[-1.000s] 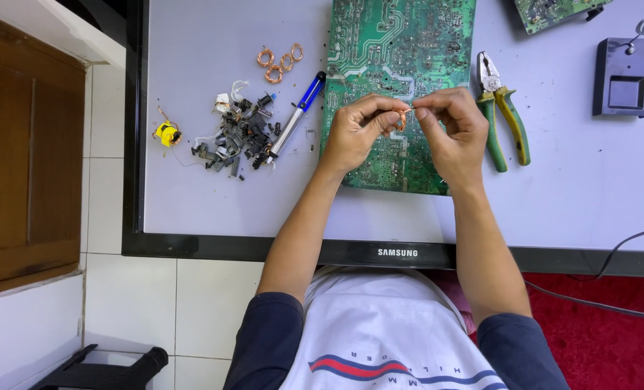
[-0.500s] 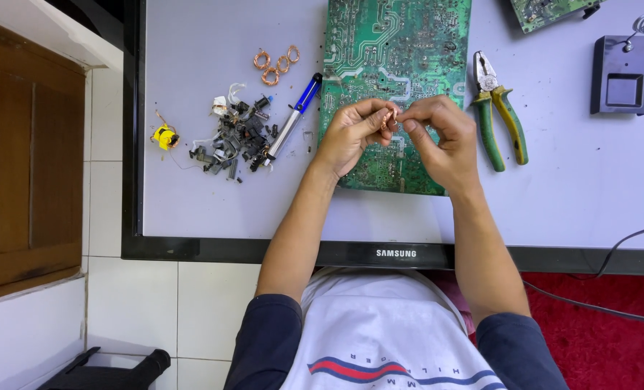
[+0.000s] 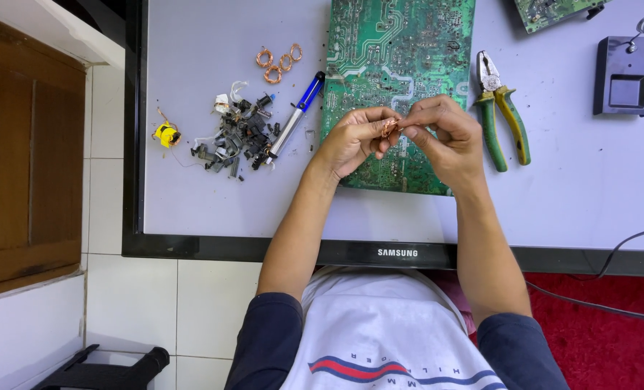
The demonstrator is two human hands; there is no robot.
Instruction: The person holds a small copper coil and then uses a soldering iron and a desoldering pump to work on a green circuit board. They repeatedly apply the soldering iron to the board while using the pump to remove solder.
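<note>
Two hands meeting at centre frame in the head view: left hand (image 3: 354, 139) and right hand (image 3: 441, 133), both pinching one small copper coil (image 3: 389, 128) between fingertips, held just above the green circuit board (image 3: 398, 68). Pliers (image 3: 503, 108) lying right of the board; blue-handled tool (image 3: 297, 115) and heap of dark parts (image 3: 235, 137) at left, loose copper rings (image 3: 275, 63) above. Likely risks: coil slipping from so slight a pinch and dropping onto the bench (image 3: 192, 195), or thin wire pricking a fingertip.
</note>
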